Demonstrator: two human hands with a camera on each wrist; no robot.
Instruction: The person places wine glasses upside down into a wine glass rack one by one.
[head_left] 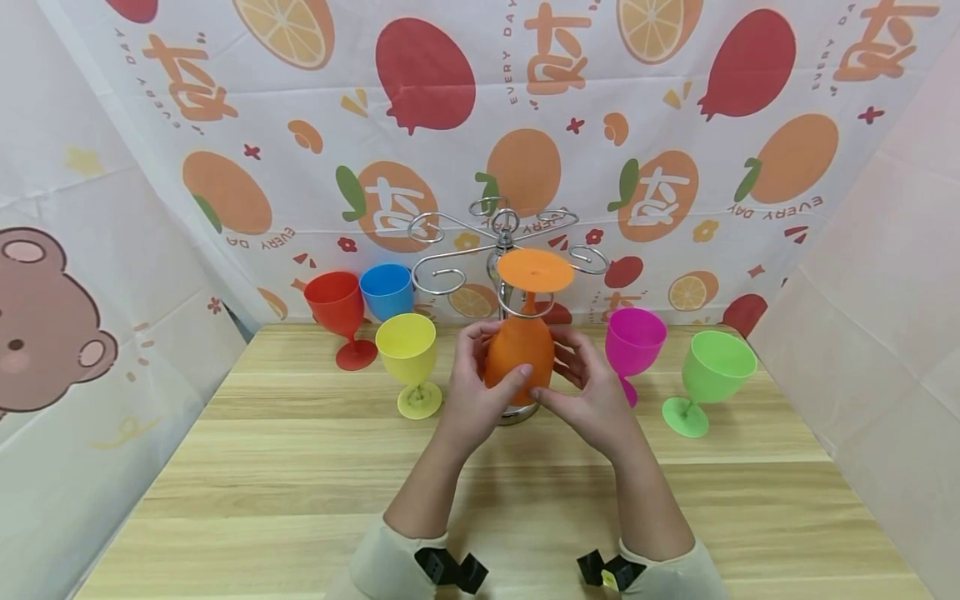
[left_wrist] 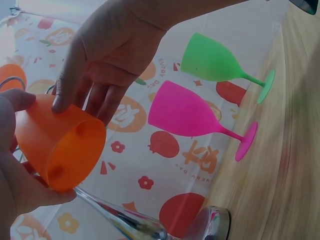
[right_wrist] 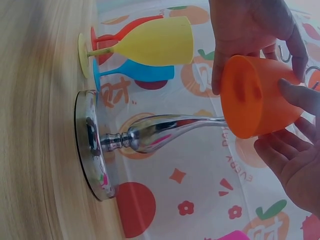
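An orange goblet [head_left: 520,354] is upside down, its bowl between both hands and its round foot on top. Its stem passes through a wire loop of the chrome goblet rack [head_left: 504,242], with the foot above the loop. My left hand [head_left: 480,392] grips the bowl from the left, thumb across its front. From the right, my right hand [head_left: 592,392] holds the same bowl with thumb and fingers. Both wrist views show the bowl's open mouth facing down, above the rack's round base [right_wrist: 92,145].
Left of the rack stand upright red [head_left: 335,304], blue [head_left: 387,290] and yellow [head_left: 407,350] goblets. To the right are a magenta goblet [head_left: 634,342] and a light green goblet [head_left: 716,367]. More wire loops spread from the rack's top. A printed cloth [head_left: 427,75] hangs behind the wooden table [head_left: 300,500].
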